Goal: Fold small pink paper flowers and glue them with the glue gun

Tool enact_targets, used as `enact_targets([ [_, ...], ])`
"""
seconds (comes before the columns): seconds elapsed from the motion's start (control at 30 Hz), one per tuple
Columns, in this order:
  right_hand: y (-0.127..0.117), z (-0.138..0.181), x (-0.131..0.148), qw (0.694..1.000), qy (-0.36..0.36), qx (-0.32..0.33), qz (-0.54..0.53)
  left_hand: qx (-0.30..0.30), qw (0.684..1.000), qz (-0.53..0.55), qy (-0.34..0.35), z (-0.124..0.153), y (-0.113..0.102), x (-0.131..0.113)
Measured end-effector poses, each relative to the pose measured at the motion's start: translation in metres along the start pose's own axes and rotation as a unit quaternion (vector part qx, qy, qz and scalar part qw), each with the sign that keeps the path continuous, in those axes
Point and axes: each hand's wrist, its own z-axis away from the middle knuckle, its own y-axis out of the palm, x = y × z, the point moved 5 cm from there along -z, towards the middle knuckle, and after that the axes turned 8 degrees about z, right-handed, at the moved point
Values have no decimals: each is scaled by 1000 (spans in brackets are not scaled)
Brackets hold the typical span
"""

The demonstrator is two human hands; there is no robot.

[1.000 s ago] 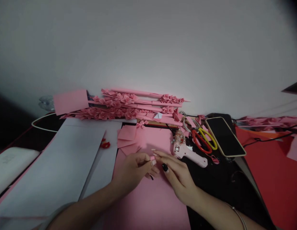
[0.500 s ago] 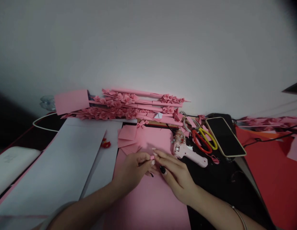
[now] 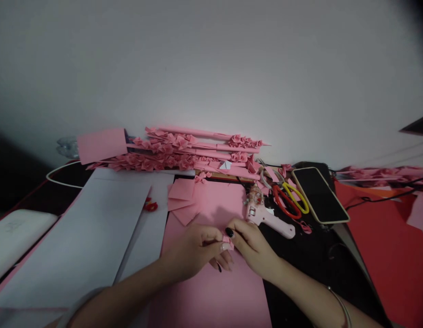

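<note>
Both my hands meet over a large pink sheet (image 3: pixel 211 291) near the table's middle. My left hand (image 3: pixel 194 250) and my right hand (image 3: pixel 252 246) pinch a small folded pink paper piece (image 3: pixel 227 241) between their fingertips. The fingers of both hands are curled closed around it. Square pink paper cut-outs (image 3: pixel 182 196) lie just beyond my hands.
A pink glue gun (image 3: pixel 269 217) lies right of my hands, then red and yellow scissors (image 3: pixel 289 198) and a phone (image 3: pixel 318 193). Pink paper flower stems (image 3: pixel 184 152) are piled along the wall. White sheets (image 3: pixel 84 232) lie left, red paper (image 3: pixel 395 255) right.
Both hands have drawn a little nearer to me and curled tighter over the small pink piece. My right fingers, earlier stretched out, are now bent.
</note>
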Motion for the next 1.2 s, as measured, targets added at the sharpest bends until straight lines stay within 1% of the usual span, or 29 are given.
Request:
enact_targets([
  [0.27,5,1,2,998,-32,49,33,14,1000,2,-12,1,2,-1],
  [0.47,5,2,5,996,-38,47,63,32,999,-21,-4,3,4,-4],
  [0.57,4,1,7,995,-51,52,71,23,997,-79,1,3,0,-3],
  [0.7,5,0,6,994,-66,53,69,-6,974,-218,58,2,-8,-11],
  [0.77,7,0,2,994,-63,59,64,-7,960,-265,88,2,-10,-14],
  [0.83,9,1,-2,994,-56,61,64,2,951,-289,112,1,-11,-16],
  [0.93,8,1,-4,995,-48,44,74,19,950,-286,124,0,-12,-13],
  [0.97,7,1,-4,996,-44,31,73,14,951,-278,134,0,-13,-14],
  [1.1,-2,1,-8,998,10,-48,29,-45,955,-238,170,-2,-21,-16],
  [1.2,-5,1,-11,997,31,-75,1,-76,956,-212,187,-4,-26,-17],
])
